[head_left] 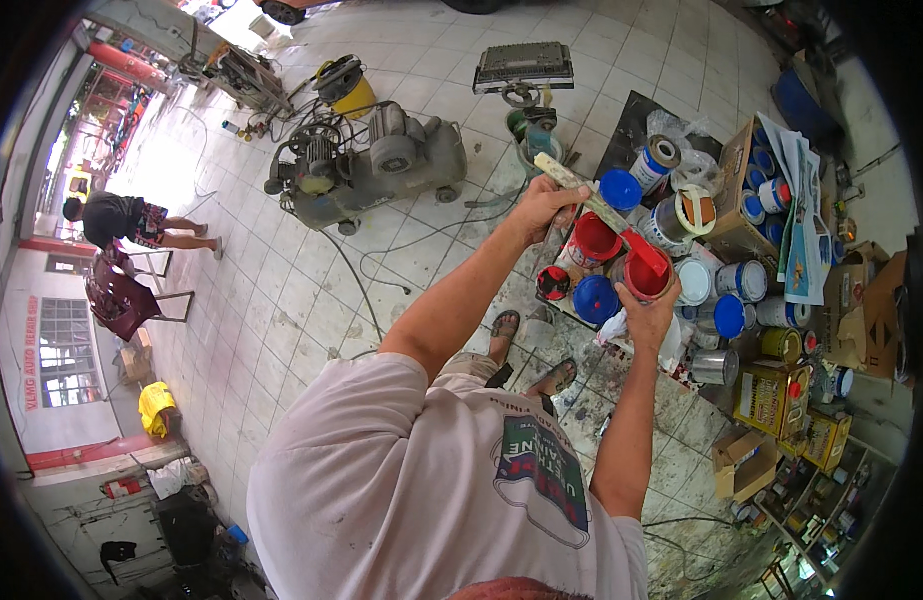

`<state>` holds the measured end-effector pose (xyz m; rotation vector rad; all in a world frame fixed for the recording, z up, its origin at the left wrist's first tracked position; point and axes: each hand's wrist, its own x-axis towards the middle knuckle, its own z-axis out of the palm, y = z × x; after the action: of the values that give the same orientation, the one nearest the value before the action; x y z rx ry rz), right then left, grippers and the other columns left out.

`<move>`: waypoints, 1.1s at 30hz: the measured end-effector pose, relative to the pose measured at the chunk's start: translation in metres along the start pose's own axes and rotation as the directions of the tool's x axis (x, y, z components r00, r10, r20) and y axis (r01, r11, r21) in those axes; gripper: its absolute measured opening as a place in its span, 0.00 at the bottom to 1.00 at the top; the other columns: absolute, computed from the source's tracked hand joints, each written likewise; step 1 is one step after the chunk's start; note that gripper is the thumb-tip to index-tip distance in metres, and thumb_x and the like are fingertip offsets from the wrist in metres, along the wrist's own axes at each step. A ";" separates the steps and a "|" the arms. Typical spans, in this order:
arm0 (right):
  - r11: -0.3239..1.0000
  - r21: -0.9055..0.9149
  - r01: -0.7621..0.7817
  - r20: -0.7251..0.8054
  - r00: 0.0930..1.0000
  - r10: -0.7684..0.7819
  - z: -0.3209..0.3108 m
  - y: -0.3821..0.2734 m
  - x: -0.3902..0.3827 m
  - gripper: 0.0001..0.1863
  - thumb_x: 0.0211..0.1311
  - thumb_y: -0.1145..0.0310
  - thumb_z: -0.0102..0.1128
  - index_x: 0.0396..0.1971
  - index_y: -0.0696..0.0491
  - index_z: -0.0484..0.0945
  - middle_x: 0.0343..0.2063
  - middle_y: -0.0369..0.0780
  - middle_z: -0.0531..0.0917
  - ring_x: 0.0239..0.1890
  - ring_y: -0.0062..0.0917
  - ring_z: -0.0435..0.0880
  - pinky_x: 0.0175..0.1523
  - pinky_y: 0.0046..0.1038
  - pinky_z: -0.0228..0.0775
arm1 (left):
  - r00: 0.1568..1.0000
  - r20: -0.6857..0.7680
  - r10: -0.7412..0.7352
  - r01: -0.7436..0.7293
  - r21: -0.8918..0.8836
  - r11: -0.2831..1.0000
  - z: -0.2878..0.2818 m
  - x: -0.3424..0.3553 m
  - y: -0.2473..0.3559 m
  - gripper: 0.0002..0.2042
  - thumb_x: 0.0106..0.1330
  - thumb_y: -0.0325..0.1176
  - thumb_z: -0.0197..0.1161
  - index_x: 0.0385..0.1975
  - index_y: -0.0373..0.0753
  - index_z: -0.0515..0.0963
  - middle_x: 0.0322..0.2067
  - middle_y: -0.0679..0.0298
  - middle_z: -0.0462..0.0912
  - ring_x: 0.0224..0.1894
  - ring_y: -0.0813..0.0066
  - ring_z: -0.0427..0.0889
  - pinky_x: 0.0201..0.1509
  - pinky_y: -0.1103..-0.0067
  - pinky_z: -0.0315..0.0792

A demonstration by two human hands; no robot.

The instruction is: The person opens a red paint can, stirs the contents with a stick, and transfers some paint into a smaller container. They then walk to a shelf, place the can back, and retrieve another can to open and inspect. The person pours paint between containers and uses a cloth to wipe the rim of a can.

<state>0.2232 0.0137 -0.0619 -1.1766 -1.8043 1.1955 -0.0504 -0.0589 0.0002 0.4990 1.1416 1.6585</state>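
Head view | your left hand (543, 207) grips the stick (607, 214); your right hand (650, 319) closes round the red-stained cup (642, 281) | stick's long axis slants down-right, left hand to cup mouth; right hand nearer its red end.

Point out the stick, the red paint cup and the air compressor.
Stick (608, 214), head view: middle of its shaft.
Red paint cup (641, 279), head view: red-coated inside wall.
Air compressor (381, 187), head view: side of its tank.
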 end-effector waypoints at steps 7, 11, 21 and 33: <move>0.999 0.045 0.010 -0.007 1.000 -0.009 0.002 -0.003 -0.002 0.57 0.41 0.70 0.87 0.72 0.54 0.59 0.65 0.49 0.76 0.67 0.40 0.78 0.73 0.38 0.70 | 1.000 -0.030 -0.005 0.006 0.012 1.000 -0.007 0.001 -0.005 0.09 0.68 0.34 0.74 0.33 0.37 0.83 0.17 0.71 0.77 0.13 0.84 0.69 0.16 0.81 0.56; 0.986 0.101 0.133 0.001 0.991 -0.134 -0.003 0.003 0.002 0.53 0.42 0.74 0.86 0.70 0.56 0.63 0.64 0.46 0.74 0.67 0.37 0.76 0.73 0.38 0.69 | 0.989 -0.148 0.004 0.027 0.203 0.979 -0.002 0.017 -0.019 0.08 0.68 0.35 0.74 0.33 0.41 0.81 0.20 0.71 0.77 0.18 0.83 0.72 0.22 0.80 0.62; 0.976 -0.115 -0.183 0.001 0.983 0.184 -0.010 -0.020 -0.001 0.60 0.39 0.58 0.89 0.71 0.53 0.58 0.61 0.46 0.81 0.64 0.42 0.82 0.66 0.38 0.75 | 0.981 -0.078 0.180 -0.141 0.355 0.924 0.033 -0.001 0.017 0.08 0.66 0.32 0.75 0.32 0.36 0.82 0.18 0.72 0.75 0.16 0.85 0.66 0.21 0.81 0.56; 0.986 -0.102 -0.133 -0.028 0.991 0.131 -0.006 -0.010 -0.002 0.60 0.39 0.55 0.88 0.71 0.53 0.57 0.58 0.48 0.84 0.60 0.46 0.84 0.61 0.42 0.77 | 0.947 0.257 0.194 -0.322 0.764 0.560 0.078 0.014 -0.020 0.11 0.68 0.34 0.75 0.39 0.31 0.85 0.34 0.67 0.88 0.39 0.81 0.83 0.44 0.78 0.78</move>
<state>0.2262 0.0118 -0.0505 -1.3814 -1.8149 1.1702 0.0138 -0.0109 0.0168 1.4090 1.7544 1.2134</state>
